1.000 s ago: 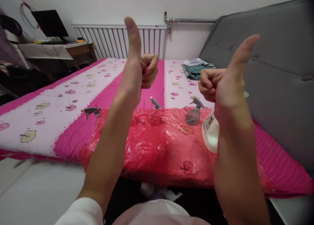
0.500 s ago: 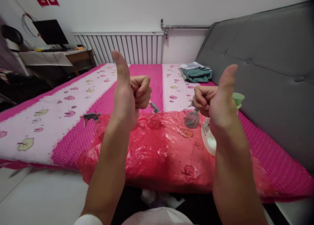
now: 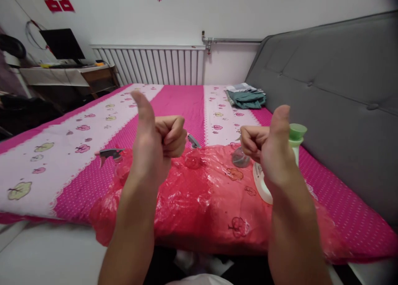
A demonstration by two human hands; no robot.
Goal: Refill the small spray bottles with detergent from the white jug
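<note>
My left hand (image 3: 155, 140) is raised over the bed, thumb pointing up and the other fingers curled into the palm, holding nothing. My right hand (image 3: 267, 142) makes the same thumbs-up shape, also with nothing in it. Below them a red plastic sheet (image 3: 192, 202) covers the near part of the bed. On it stand a spray bottle (image 3: 112, 154) left of my left hand, another spray bottle (image 3: 193, 156) between my hands, and a clear bottle (image 3: 240, 157) partly behind my right fingers. A white jug (image 3: 263, 185) with a green funnel (image 3: 297, 131) is partly hidden by my right hand.
The bed has a pink and white floral cover (image 3: 183, 98). Folded cloths (image 3: 245, 97) lie near the grey padded headboard (image 3: 326, 69). A radiator (image 3: 155, 65) runs along the far wall, and a desk (image 3: 93, 76) with a monitor (image 3: 62, 44) stands at the left.
Both hands have come down a little and shifted slightly left in view, still thumbs up. The whole scene has moved slightly too, as the camera tilted. The bottles stay in place.
</note>
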